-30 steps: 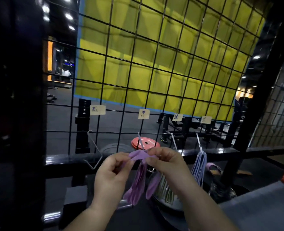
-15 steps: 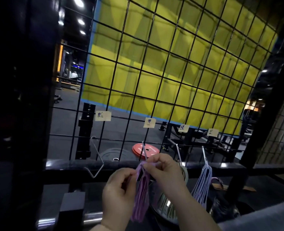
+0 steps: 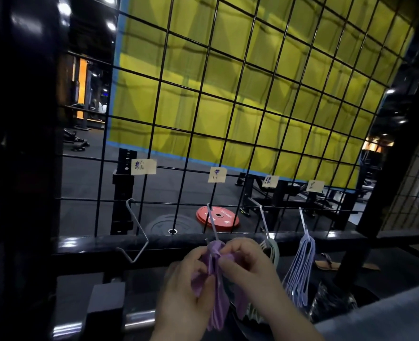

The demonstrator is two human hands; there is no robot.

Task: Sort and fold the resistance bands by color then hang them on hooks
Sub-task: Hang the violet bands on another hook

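Note:
A bunch of folded purple bands (image 3: 215, 286) hangs from the tip of the second hook (image 3: 212, 223) on the black wire grid (image 3: 228, 99). My left hand (image 3: 186, 289) grips the bunch from the left and my right hand (image 3: 250, 274) pinches its top from the right, just below the hook. To the right, pale green bands (image 3: 273, 252) hang on the third hook and light blue bands (image 3: 301, 271) on the fourth. The leftmost hook (image 3: 136, 232) carries nothing. Paper labels (image 3: 143, 166) are stuck to the grid above each hook.
A thick black post (image 3: 24, 168) stands at the left and a black rail (image 3: 105, 242) runs below the hooks. Behind the grid lie a red weight plate (image 3: 218, 216) and a dark plate. A chrome bar (image 3: 139, 321) lies low at the left.
The purple bunch has been gathered tighter and lifted up against the second hook's tip. Both hands have moved closer together around its top.

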